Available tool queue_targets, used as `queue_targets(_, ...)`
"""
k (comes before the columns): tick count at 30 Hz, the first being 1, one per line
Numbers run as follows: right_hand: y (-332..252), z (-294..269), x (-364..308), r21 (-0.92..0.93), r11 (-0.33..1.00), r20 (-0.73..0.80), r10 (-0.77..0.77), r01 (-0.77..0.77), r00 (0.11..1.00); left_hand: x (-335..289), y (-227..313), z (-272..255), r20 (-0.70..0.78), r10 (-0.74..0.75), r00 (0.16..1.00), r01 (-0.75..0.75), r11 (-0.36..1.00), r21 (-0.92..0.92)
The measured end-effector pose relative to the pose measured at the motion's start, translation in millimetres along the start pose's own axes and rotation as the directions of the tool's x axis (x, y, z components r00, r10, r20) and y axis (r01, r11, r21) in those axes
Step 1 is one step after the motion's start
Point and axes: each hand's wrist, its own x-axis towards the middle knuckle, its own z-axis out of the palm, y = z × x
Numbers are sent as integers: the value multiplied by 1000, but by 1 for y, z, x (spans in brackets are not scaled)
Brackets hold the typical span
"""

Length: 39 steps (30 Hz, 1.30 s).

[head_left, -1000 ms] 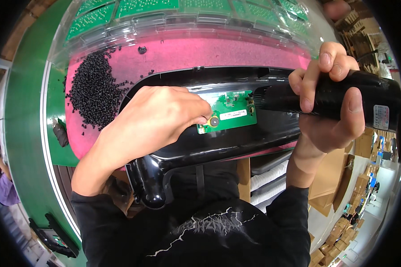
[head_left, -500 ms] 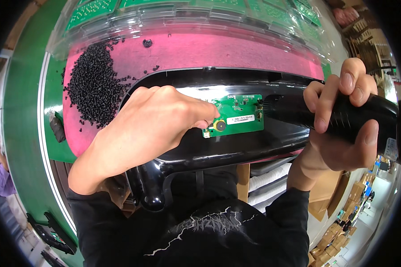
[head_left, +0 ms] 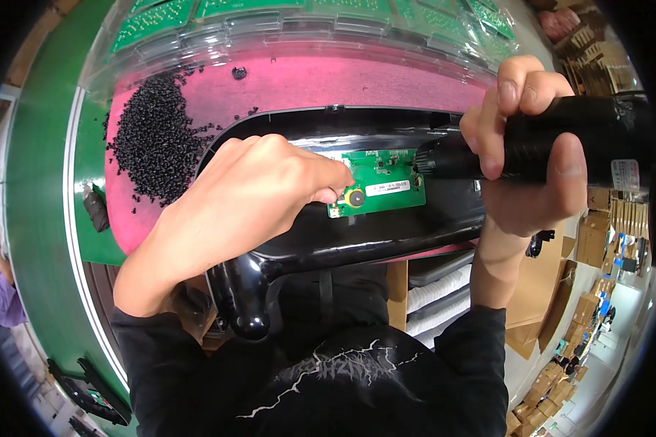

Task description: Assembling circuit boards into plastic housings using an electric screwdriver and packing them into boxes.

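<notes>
A green circuit board [head_left: 386, 175] with a white label and a round yellow-and-black part lies in a long, glossy black plastic housing [head_left: 357, 244]. My left hand [head_left: 270, 182] is closed, with thumb and forefinger pinched at the board's left edge; what lies under the fingertips is hidden. In my right hand [head_left: 521, 131] is a thick black electric screwdriver [head_left: 583, 138], held level with the fingers wrapped round its body. Its ribbed collar hangs over the board's upper right corner. The bit cannot be made out, nor whether it touches the board.
Small black screw-like parts [head_left: 153, 138] are heaped on the pink mat [head_left: 342, 76] at left. Clear plastic trays [head_left: 306, 36] with green boards stand at the far side. On the green bench lies a dark wrapped piece [head_left: 95, 207]. Cardboard boxes [head_left: 543, 291] stand at right.
My right hand has moved left and away from me with the screwdriver, bringing its collar to the board's right edge. The left hand stays at the board; the housing has shifted slightly.
</notes>
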Motion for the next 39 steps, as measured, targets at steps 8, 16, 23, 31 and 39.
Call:
queue_targets(8,-33,12,-17,532,796,-176,-231,290,957,2,-8,-1,-142,208,968,-226,966,-125)
queue_targets(16,-35,34,-11,599,669,-164,-435,440,885,3,-8,-4,-226,206,952,-286,865,-412)
queue_targets(23,-38,41,-16,572,715,-172,-375,402,911,3,-7,-8,-62,132,989,-145,834,-532)
queue_targets(31,-15,31,-1,421,885,96,-263,200,960,6,-15,-3,-448,34,893,-184,938,-295)
queue_targets(39,5,31,5,251,962,209,-160,105,965,0,-5,-9,-398,-81,914,35,992,-120)
